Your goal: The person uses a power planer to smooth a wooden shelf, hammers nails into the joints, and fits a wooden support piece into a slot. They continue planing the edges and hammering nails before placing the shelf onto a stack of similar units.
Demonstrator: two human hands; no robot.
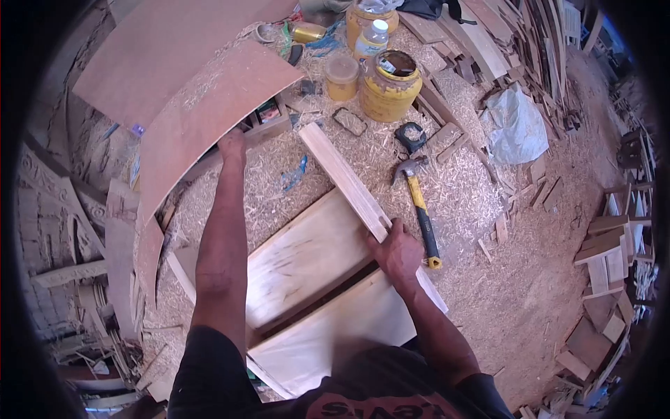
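My left arm stretches forward, and my left hand [233, 145] is at the edge of a thin bent plywood sheet [216, 105]; its fingers are hidden under the sheet, beside a wooden compartment [269, 124]. My right hand [399, 253] is closed over a long pale wooden strip [345, 183], with the thumb on its near side. That strip lies slanted across the ends of two wide pale boards [300, 258], which have a dark gap between them. Right of the strip lies a claw hammer [421, 213] with a yellow and black handle.
Wood shavings cover the work surface [460, 202]. A black tape measure [410, 137] lies above the hammer. Farther back stand a yellow tub [391, 91], a lidded small tub [342, 78] and a white-capped bottle [371, 40]. A white plastic bag [516, 126] and wood scraps lie right.
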